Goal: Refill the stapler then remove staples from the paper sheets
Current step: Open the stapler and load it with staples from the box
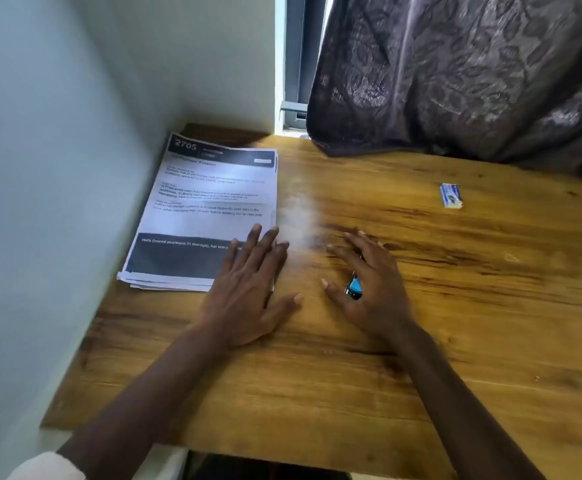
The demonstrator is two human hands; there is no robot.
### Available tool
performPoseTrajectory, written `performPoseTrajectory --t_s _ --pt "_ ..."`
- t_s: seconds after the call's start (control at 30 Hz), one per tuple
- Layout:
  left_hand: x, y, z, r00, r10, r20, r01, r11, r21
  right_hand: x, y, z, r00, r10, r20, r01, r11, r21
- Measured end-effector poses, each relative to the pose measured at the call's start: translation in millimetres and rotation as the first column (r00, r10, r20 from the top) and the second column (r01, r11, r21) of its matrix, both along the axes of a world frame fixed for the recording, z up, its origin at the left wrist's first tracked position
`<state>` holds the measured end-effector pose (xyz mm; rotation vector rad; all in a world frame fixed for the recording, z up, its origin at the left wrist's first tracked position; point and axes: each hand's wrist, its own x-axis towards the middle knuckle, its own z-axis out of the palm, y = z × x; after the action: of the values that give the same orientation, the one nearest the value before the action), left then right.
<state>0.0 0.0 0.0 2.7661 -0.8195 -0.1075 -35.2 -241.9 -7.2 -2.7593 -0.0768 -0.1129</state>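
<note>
A stack of printed paper sheets (210, 202) lies at the back left of the wooden table (455, 306), against the wall. My left hand (248, 289) rests flat with spread fingers on the stack's near right corner and on the table. My right hand (369, 282) hovers flat over a small blue and silver stapler (353, 288), which shows between thumb and fingers; most of it is hidden under the palm. A small white and blue staple box (451, 195) lies on the table at the back right, well away from both hands.
A pale wall (57, 168) borders the table on the left. A dark patterned curtain (455, 74) hangs over the table's back right edge. The near table edge runs along the bottom of the view.
</note>
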Motion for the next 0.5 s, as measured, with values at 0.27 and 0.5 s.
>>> performPoseTrajectory --t_s 0.27,0.5 --pt "-3 7 18 1.0 0.016 -0.008 -0.016 1.0 -0.005 -4 4 20 0.998 -0.039 0.042 0.041 0.997 -0.061" --pt "6 8 4 0.997 0.001 0.072 0.001 1.0 -0.018 -8 2 23 0.998 0.004 0.069 -0.014 0.99 0.143"
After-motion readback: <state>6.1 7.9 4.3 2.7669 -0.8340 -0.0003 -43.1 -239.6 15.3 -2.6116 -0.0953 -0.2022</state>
